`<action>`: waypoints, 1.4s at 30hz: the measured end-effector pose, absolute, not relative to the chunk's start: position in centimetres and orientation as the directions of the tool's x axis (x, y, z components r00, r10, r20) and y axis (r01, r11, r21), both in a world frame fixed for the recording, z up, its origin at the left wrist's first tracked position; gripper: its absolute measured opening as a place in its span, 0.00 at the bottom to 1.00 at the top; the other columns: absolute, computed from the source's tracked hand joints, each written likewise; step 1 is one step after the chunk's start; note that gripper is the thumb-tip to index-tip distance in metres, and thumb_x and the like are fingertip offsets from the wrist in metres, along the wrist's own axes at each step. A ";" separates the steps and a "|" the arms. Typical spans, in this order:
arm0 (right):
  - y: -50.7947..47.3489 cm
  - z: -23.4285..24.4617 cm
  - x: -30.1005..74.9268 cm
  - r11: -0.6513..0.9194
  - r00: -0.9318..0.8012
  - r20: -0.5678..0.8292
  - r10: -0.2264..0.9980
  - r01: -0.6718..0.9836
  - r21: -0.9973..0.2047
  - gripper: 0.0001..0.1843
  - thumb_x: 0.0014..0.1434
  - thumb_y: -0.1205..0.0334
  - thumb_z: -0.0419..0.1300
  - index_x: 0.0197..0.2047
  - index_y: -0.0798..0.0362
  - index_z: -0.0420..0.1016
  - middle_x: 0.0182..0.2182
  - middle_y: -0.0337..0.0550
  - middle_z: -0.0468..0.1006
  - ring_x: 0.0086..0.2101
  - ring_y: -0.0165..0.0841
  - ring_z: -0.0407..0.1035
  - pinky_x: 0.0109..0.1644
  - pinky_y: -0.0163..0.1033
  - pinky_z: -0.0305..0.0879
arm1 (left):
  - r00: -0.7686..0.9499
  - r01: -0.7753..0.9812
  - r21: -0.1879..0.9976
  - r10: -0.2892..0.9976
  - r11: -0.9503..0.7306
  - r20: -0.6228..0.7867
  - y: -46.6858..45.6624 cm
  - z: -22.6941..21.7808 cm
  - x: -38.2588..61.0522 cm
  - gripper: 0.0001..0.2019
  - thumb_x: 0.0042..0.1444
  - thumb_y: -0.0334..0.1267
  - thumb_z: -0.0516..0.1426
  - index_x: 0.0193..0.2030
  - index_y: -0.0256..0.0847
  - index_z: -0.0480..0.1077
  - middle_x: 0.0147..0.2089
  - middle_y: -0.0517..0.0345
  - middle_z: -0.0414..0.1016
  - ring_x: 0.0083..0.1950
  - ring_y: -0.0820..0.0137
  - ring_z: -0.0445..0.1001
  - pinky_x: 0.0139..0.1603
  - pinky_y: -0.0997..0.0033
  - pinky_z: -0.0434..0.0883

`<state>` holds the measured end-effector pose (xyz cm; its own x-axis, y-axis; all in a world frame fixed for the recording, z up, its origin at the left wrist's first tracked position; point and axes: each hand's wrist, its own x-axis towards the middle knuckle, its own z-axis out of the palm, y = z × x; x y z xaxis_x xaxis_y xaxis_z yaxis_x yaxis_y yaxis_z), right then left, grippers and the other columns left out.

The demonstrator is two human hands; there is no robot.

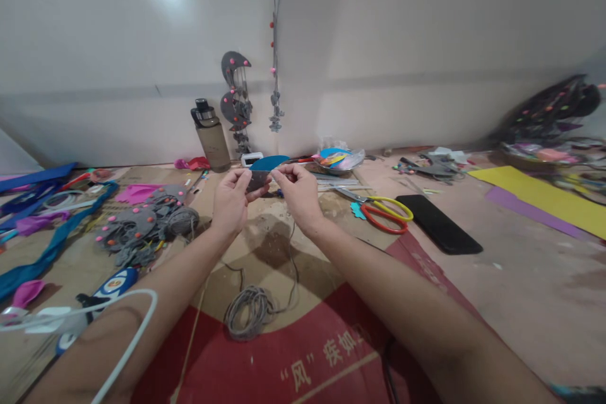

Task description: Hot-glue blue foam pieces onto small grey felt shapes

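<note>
Between the fingers and thumb of my left hand is a small dark grey felt piece, raised above the cardboard. My right hand is closed in a pinch at the piece's right edge. Grey yarn rises from the cardboard to this hand; its end is hidden by the fingers. Below both hands lies a loose coil of the same yarn. Left of my left forearm is a heap of grey felt shapes with pink and orange pompoms, beside a ball of grey yarn.
Scissors with red and yellow handles and a black phone lie to the right. A bottle stands by the wall, near hanging felt moons. A white cable crosses my left forearm. Yellow sheet lies far right.
</note>
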<state>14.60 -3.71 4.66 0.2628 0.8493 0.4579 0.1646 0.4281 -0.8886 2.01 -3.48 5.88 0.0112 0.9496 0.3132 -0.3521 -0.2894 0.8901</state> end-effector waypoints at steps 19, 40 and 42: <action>-3.7 5.5 14.7 0.346 0.087 0.335 0.938 -0.183 -0.920 0.07 0.47 0.59 0.58 0.26 0.54 0.70 0.23 0.36 0.73 0.28 0.27 0.66 0.38 0.35 0.61 | 0.145 -0.412 0.897 0.961 -0.158 0.236 -2.7 5.6 1.2 0.08 0.51 0.39 0.57 0.32 0.35 0.69 0.35 0.52 0.77 0.37 0.67 0.77 0.39 0.60 0.76; -3.8 5.2 14.7 0.370 0.121 0.356 0.927 -0.124 -0.921 0.08 0.49 0.57 0.56 0.26 0.54 0.68 0.24 0.36 0.72 0.27 0.26 0.64 0.36 0.34 0.61 | 0.147 -0.394 0.918 0.982 -0.053 0.119 -2.6 5.8 1.2 0.08 0.47 0.33 0.60 0.31 0.37 0.63 0.33 0.55 0.75 0.35 0.70 0.76 0.39 0.65 0.76; -4.0 5.2 14.4 0.388 0.124 0.378 0.918 -0.072 -0.919 0.08 0.49 0.57 0.56 0.26 0.54 0.68 0.24 0.36 0.71 0.27 0.26 0.63 0.34 0.33 0.60 | 0.088 -0.381 0.921 0.988 -0.085 0.128 -2.6 5.4 1.3 0.10 0.46 0.34 0.61 0.32 0.38 0.63 0.33 0.58 0.73 0.32 0.73 0.75 0.37 0.64 0.76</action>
<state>14.37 -4.00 5.22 0.1237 0.9175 0.3779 -0.0718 0.3881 -0.9188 1.31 -2.56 5.44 0.0880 0.9879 0.1280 -0.3812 -0.0853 0.9205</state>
